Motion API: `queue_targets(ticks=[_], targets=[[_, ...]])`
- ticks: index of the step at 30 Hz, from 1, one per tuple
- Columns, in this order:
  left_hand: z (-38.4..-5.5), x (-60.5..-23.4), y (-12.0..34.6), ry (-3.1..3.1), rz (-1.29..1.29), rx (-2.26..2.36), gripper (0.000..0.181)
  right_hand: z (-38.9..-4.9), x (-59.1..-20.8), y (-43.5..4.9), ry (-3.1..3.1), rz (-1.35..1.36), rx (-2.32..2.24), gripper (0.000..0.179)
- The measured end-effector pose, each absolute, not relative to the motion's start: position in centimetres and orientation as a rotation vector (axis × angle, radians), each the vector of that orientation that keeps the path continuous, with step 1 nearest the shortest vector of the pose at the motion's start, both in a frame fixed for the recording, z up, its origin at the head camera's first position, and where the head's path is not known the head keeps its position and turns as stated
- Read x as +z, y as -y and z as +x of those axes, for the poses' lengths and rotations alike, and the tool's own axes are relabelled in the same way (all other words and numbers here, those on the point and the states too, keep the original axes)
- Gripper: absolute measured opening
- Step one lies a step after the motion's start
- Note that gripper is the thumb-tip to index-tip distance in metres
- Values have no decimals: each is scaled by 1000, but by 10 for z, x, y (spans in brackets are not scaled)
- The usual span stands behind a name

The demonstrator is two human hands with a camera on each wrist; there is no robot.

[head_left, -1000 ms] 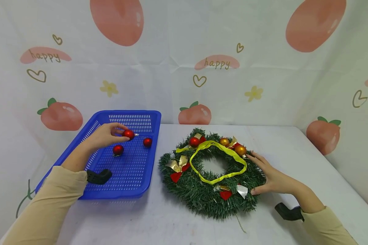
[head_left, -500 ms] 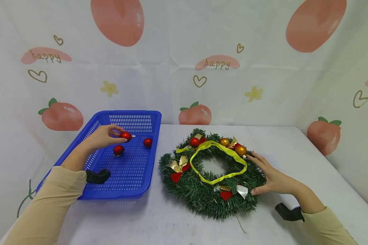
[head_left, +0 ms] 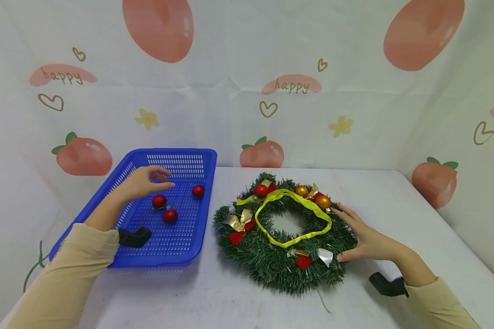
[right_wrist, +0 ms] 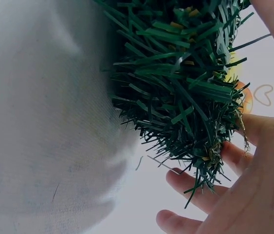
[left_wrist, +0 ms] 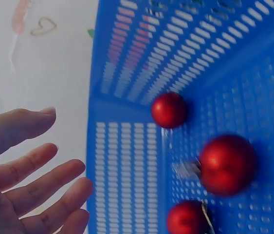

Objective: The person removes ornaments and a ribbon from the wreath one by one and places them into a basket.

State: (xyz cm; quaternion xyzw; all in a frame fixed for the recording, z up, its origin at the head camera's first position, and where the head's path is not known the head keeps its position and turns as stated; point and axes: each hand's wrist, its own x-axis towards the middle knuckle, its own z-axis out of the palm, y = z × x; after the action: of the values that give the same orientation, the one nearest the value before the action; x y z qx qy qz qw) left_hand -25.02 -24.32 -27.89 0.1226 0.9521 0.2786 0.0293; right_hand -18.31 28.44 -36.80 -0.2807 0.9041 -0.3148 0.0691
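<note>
My left hand (head_left: pixel 142 182) hovers over the blue plastic basket (head_left: pixel 211 201), thumb and fingers apart with nothing between them. Below it are three red Christmas baubles: one bauble (head_left: pixel 170 214) nearest the front, another bauble (head_left: pixel 159 201) just behind it, and a third bauble (head_left: pixel 198 191) by the right wall. In the left wrist view the largest bauble (left_wrist: pixel 228 165) shows its silver cap. My right hand (head_left: pixel 368 240) rests its spread fingers and thumb against the right edge of a green Christmas wreath (head_left: pixel 263 260). Yellow ribbon (head_left: pixel 286 242) loops around the wreath's centre.
On the wreath sit a red bauble (head_left: pixel 260 191), two gold baubles (head_left: pixel 323 202), and several bows, including a gold bow (head_left: pixel 239 221). The white table (head_left: pixel 214 297) meets a printed cloth backdrop (head_left: pixel 230 59) behind. A thin green cord (head_left: pixel 33 269) hangs left of the basket.
The left hand has let go of the red bauble it pinched, and that bauble is now down in the basket view near another. The right hand and wreath have stayed put.
</note>
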Motion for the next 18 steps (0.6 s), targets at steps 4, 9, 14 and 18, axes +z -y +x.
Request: queue_targets(ticks=[4, 9, 14, 18], targets=[[-246, -272, 230, -2945, 457, 894, 42, -183, -368, -284, -2718, -847, -949, 110], [-237, -262, 205, -2900, 532, 960, 38, -183, -367, -283, -2721, -845, -945, 110], [-230, -256, 182, -2842, 645, 1037, 35, -182, -366, -283, -2718, -839, -949, 109], [-228, -255, 163, -2802, 733, 1094, 32, -182, -366, -282, -2721, -838, -947, 109]])
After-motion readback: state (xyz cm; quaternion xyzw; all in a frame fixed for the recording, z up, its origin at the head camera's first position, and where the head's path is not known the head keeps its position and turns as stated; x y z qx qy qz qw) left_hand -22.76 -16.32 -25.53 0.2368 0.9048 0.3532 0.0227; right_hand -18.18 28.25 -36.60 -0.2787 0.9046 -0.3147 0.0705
